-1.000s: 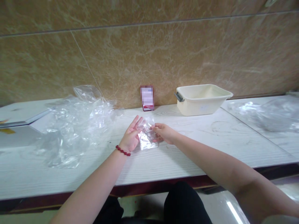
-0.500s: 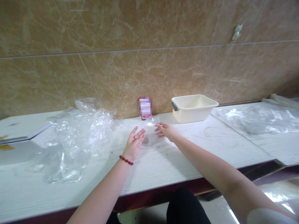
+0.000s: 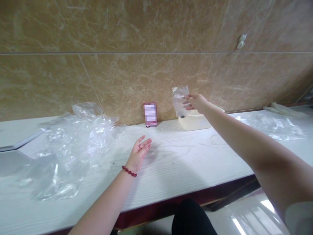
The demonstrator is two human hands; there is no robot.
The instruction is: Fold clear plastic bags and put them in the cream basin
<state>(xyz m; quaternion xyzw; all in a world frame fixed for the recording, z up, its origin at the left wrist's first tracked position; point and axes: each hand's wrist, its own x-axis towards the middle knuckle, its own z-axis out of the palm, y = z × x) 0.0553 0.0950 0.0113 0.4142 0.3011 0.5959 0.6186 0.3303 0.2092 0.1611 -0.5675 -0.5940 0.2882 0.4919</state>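
Observation:
A clear plastic bag [image 3: 180,99], flat and roughly rectangular, hangs from the fingers of my right hand [image 3: 197,101]. The hand is raised in front of and above the left end of a cream plastic tub [image 3: 195,124], hiding part of its rim. Over the white tabletop is my left hand [image 3: 139,152], fingers apart and nothing in it, with a red bead bracelet [image 3: 129,171] at the wrist. To its left lies a loose heap of clear plastic bags [image 3: 75,140].
A phone-like device with a blurred screen [image 3: 150,114] leans on the marble wall [image 3: 137,78]. More clear plastic [image 3: 274,125] lies at the right. A white box [image 3: 14,160] stands at the left, partly behind the heap. The table's dark front edge [image 3: 151,209] runs close to me.
My right hand has lifted the plastic bag off the table and carried it up and right to the tub. My left hand has stayed about where it was, spread.

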